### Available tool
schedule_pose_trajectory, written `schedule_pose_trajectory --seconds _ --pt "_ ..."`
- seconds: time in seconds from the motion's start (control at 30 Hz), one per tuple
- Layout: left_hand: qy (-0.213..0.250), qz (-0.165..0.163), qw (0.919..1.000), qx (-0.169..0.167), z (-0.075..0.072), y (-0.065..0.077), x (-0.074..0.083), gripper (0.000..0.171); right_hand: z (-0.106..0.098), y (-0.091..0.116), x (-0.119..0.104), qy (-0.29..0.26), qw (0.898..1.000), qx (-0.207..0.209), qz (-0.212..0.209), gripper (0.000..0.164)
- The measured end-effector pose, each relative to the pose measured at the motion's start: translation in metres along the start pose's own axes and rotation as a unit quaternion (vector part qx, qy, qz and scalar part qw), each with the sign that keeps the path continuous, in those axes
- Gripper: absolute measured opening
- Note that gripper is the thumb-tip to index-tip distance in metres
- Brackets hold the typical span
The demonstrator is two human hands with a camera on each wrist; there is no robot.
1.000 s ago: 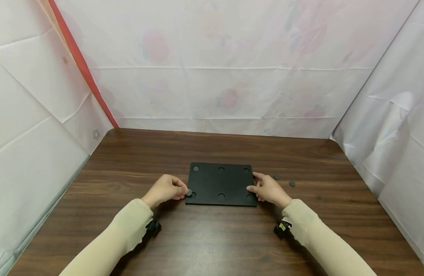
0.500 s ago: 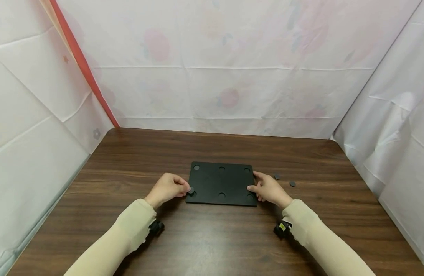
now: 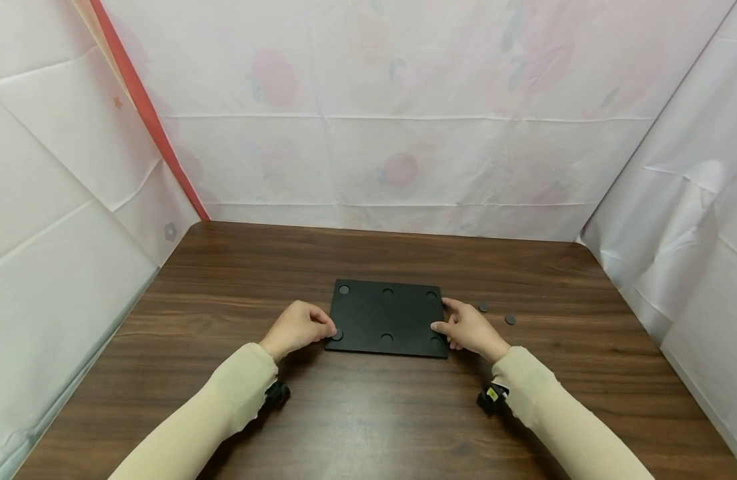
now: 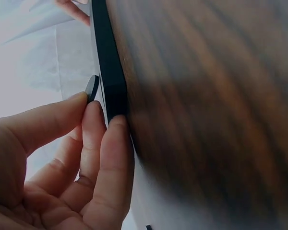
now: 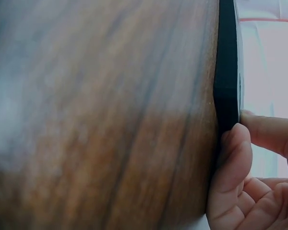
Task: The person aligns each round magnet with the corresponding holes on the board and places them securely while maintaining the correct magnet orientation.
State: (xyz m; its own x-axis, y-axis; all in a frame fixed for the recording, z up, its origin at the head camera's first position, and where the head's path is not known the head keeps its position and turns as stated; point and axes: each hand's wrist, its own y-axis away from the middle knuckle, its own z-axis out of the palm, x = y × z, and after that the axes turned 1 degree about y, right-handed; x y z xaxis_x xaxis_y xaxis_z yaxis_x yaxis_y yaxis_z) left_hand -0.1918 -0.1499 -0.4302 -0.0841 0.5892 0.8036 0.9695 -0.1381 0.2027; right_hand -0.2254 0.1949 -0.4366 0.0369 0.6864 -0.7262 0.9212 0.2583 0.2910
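A flat black board (image 3: 385, 315) with round recesses lies on the table. My left hand (image 3: 299, 328) pinches a small dark grey disc (image 4: 92, 88) between thumb and a finger at the front-left recess. In the left wrist view, that disc is tilted against the board's top, while another fingertip touches the board's side. My right hand (image 3: 467, 329) grips the right edge of the board, thumb on top and fingers along the side, as the right wrist view also shows. Another disc (image 3: 344, 290) sits in the back-left recess.
Two loose discs, a farther one (image 3: 483, 307) and a nearer one (image 3: 510, 320), lie on the wooden table (image 3: 368, 407) to the right of the board. Pale cloth (image 3: 368, 167) hangs behind the table and at both sides.
My left hand has shifted slightly right, bringing the disc from the board's left edge over the front-left recess. The right hand keeps its grip on the board.
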Motion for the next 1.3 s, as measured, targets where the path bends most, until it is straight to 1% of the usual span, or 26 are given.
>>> schedule_pose_trajectory --seconds 0.23,0.67,0.83,1.1,1.3 --pt "-0.028 0.011 0.9995 -0.006 0.000 0.000 0.004 0.006 0.000 0.000 -0.001 0.002 1.000 0.001 0.001 0.073" --pt "-0.062 0.021 0.9978 0.012 0.005 -0.002 0.008 0.007 0.000 -0.002 0.000 0.006 1.000 -0.002 0.002 0.073" --pt "-0.068 0.022 0.9974 0.013 0.006 -0.001 0.009 0.007 0.001 -0.001 0.000 0.009 1.000 0.000 0.005 0.073" --pt "-0.074 0.038 0.9965 0.011 0.007 -0.003 0.011 0.009 0.001 0.000 -0.002 0.015 1.000 0.002 0.008 0.073" --pt "-0.085 0.040 0.9955 0.010 0.008 -0.004 0.011 0.012 0.001 -0.001 -0.001 0.015 1.000 0.002 0.008 0.073"
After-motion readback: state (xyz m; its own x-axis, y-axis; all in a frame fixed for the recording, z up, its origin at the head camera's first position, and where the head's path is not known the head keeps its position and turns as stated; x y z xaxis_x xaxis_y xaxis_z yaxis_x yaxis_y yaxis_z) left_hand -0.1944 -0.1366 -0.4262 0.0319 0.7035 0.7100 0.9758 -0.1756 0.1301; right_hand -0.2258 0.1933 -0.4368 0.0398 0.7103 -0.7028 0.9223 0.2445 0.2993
